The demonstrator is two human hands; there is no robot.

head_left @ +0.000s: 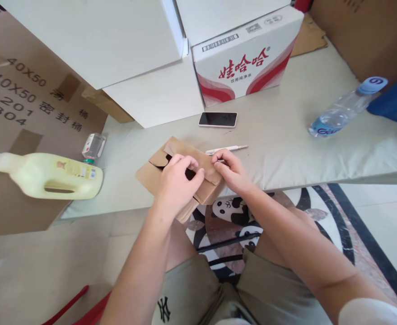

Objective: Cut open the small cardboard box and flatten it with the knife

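Head view. Small brown cardboard box (178, 174), partly folded, lies at the near edge of the table (286, 144), overhanging it toward the lap. Left hand (176, 185) rests on top of the box, fingers curled down and narrow, fingertips pressing a flap near the box's middle; grip closed on the cardboard. Right hand (230, 174) sits at the box's right end, thumb and forefinger pinched together on the flap edge, remaining fingers tucked. The two hands are close, nearly touching. A thin white pen-like tool (227, 148) lies just beyond the right hand. Phone (217, 119) face up farther back. Yellow jug (49, 176) on its side, well left.
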